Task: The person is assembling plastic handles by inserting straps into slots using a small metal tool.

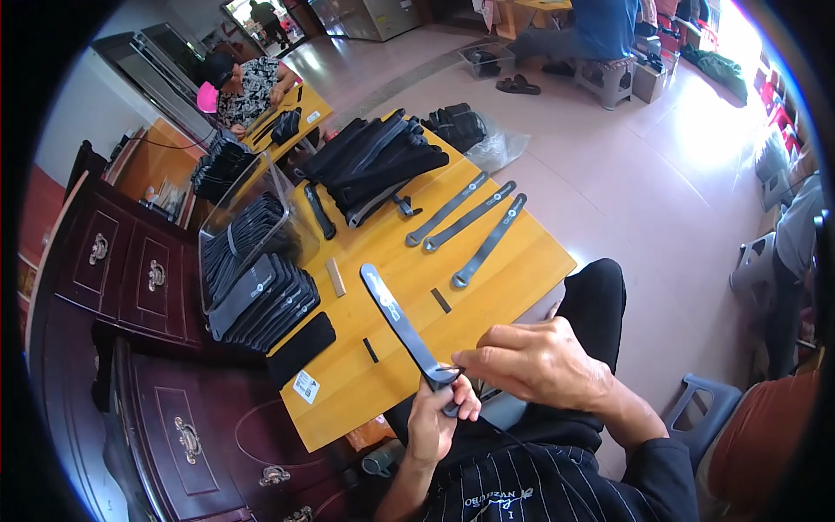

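A long grey strap (396, 317) with a rounded tip and pale printing slants up over the table's near edge. My left hand (435, 420) is closed around its lower, looped end. At that end my right hand (544, 361) has its fingers pinched together. Something thin and pointed sticks up behind its knuckles, and a small shiny bit shows by the fingertips; I cannot make out what it holds. Three similar straps, one of them this grey strap (490, 241), lie farther right on the table. Two short dark strips, a right one (442, 300) and a left one (371, 351), lie near my hands.
The yellow table (513, 304) carries a pile of black straps (374, 165), a small wooden block (336, 277) and a black pouch-like piece (302, 348). A clear bin (291, 196) and stacked grey straps (270, 300) stand left, beside dark drawers (130, 270). Other people sit nearby.
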Motion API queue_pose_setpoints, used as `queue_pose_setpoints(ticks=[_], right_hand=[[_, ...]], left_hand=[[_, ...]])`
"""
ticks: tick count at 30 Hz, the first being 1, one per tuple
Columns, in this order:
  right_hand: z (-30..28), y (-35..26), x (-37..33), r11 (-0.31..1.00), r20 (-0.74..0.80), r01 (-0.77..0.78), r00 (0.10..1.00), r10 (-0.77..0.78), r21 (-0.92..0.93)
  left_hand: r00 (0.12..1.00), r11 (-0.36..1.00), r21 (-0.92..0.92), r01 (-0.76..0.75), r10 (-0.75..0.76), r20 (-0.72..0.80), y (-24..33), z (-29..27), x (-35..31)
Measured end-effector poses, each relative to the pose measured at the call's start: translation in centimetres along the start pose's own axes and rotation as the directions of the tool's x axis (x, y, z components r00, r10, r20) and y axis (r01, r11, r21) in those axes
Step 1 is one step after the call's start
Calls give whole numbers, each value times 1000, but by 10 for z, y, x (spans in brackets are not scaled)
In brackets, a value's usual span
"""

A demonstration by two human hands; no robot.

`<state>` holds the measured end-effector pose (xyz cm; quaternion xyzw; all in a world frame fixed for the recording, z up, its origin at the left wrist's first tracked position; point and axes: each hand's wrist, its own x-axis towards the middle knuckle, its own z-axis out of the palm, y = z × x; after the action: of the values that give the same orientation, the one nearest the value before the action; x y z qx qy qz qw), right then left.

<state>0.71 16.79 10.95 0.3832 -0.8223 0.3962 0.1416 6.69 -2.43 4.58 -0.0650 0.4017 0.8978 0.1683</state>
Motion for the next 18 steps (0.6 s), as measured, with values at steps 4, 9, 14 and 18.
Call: queue_pose_setpoints(ticks=[4,9,14,18], right_hand=[[-9,-7,-4,995,78,-91,993,88,35],[6,16,-15,908,99,-283,959,265,308],[36,23,-13,884,104,-262,965,241,388],[41,27,-14,934,-32,-265,959,280,240]], left_hand=[[994,996,-44,-80,76,-74,4,-4,10],[996,999,0,-45,45,76,11,0,12],[982,981,88,170,-176,64,7,18,14],[967,969,29,244,-245,68,0,13,22]])
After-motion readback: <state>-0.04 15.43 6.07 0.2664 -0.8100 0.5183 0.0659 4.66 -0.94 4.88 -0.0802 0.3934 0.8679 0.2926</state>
